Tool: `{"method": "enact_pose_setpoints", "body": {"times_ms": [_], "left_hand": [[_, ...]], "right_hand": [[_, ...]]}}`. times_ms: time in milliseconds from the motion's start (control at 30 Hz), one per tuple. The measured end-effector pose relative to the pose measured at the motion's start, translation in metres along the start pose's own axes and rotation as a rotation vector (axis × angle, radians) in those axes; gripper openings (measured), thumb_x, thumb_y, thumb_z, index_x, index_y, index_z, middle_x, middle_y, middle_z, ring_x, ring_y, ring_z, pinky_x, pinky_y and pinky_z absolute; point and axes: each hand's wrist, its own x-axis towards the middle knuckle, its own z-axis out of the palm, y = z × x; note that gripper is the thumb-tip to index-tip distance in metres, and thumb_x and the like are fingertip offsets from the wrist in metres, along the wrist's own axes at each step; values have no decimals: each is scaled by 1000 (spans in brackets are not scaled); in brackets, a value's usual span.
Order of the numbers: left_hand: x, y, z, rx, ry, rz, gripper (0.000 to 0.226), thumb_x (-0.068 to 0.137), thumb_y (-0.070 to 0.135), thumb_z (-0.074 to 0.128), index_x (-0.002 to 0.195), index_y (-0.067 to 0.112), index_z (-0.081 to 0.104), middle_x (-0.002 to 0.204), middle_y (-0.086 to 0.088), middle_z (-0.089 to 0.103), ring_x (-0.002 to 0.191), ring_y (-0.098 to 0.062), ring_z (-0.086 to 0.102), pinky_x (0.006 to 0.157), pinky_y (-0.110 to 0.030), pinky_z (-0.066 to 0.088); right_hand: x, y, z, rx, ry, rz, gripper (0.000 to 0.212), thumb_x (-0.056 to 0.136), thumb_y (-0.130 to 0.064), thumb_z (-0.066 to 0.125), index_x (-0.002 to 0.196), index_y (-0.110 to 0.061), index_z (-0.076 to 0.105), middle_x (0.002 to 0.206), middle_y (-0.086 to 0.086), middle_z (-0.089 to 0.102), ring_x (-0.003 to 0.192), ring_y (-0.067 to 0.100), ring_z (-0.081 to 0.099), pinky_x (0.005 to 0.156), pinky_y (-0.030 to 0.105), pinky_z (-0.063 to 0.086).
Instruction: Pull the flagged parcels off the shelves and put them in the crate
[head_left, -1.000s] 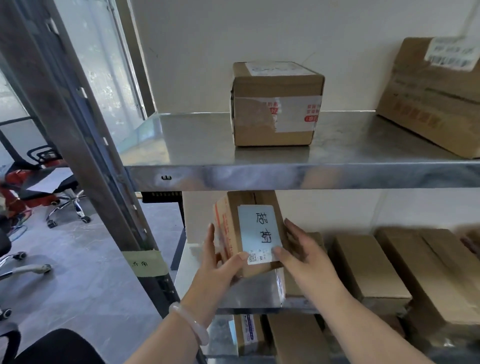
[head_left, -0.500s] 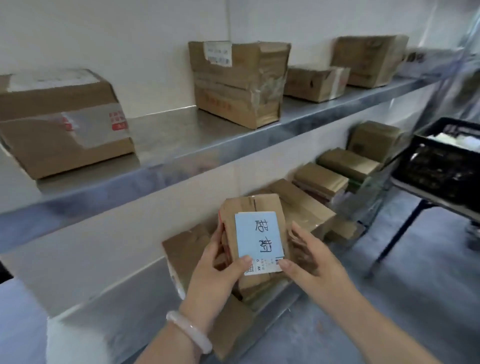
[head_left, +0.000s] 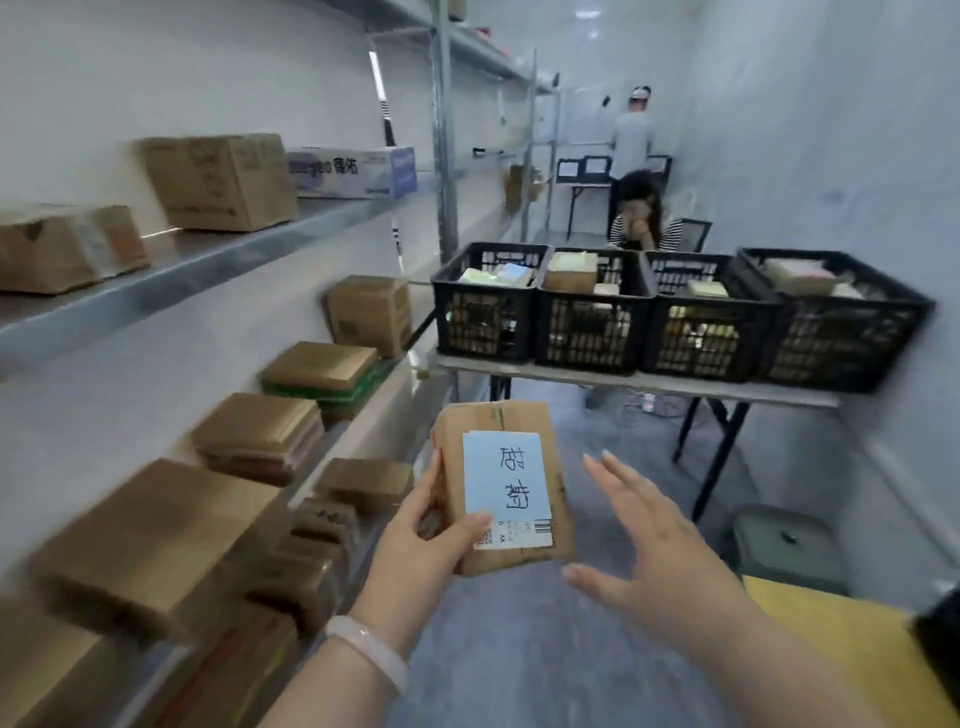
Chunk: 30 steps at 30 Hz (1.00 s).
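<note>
Now, turn: the view has swung away from the shelves (head_left: 218, 260) on the left and faces down the aisle toward the table (head_left: 639, 382); a second ago it looked straight into the shelving.
Meaning for the task: the pull looks done, and the carry to a crate appears to be the step in hand.
Shelves: two levels clearly in view at the left edge, with a higher one above, all carrying brown boxes; blur makes the full count unsure, roughly three or four boxes on the middle level and more than six on the lower.
Table: one folding table across the aisle, well apart from the parcel.
Crates (head_left: 592, 325): four black ones, side by side along the table's near edge, each already holding parcels.
People: two at the far end, one seated behind the crates, one standing.
Parcel (head_left: 506, 488): one, brown with a pale blue handwritten slip, off the shelf and held upright in mid-air over the floor.
Left hand (head_left: 426, 540): pinching the parcel, thumb on the front label, fingers behind its left side.
Right hand (head_left: 660, 551): has let go since half a second ago; spread flat, just beside the parcel, not touching.
</note>
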Motion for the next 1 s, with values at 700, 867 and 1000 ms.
{"method": "enact_pose_setpoints", "body": {"times_ms": [700, 867, 1000], "left_hand": [[49, -18, 445, -11, -1146, -198, 70, 83, 16, 77, 133, 55, 48, 123, 9, 67, 102, -17, 70, 86, -41, 58], [54, -10, 513, 4, -1393, -220, 69, 81, 17, 77, 134, 51, 50, 118, 8, 70, 103, -16, 70, 82, -36, 59], [47, -12, 556, 59, -1571, -253, 70, 82, 17, 77, 136, 49, 48, 117, 7, 71, 101, -15, 71, 88, -43, 58]], "right_hand": [[-171, 209, -149, -172, 497, 1035, 104, 73, -76, 57, 139, -57, -22, 141, -38, -29, 133, -11, -14, 114, 27, 0], [-173, 210, -147, -141, 606, 1234, 101, 73, -76, 57, 140, -59, -17, 145, -39, -27, 137, -8, -9, 117, 29, 4], [-174, 202, -142, -137, 695, 1405, 97, 75, -73, 58, 132, -65, -19, 136, -47, -29, 135, -10, -8, 117, 27, 3]]}}
